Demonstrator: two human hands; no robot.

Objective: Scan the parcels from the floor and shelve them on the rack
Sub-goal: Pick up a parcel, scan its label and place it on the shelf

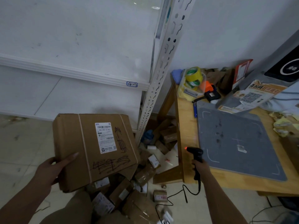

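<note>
A large brown cardboard parcel (pixel 90 147) with a white shipping label (pixel 105 137) and black marker scribbles is held up over the floor. My left hand (pixel 53 167) grips its near left corner, thumb on top. My right hand (pixel 199 167) grips a black barcode scanner (pixel 196 155) by its handle; the scanner's head glows red and points left toward the parcel. The white metal rack (pixel 72 73) stands ahead, its shelf tagged "4-2". Several small parcels (pixel 142 175) lie on the floor under and to the right of the big one.
The rack's perforated upright (pixel 159 75) stands between the shelf and a wooden table (pixel 187 126) at right. On the table lie a grey mat (pixel 234 143), tape rolls (pixel 193 76), a leaflet and clutter. The scanner's cable (pixel 178 198) trails across the tiled floor.
</note>
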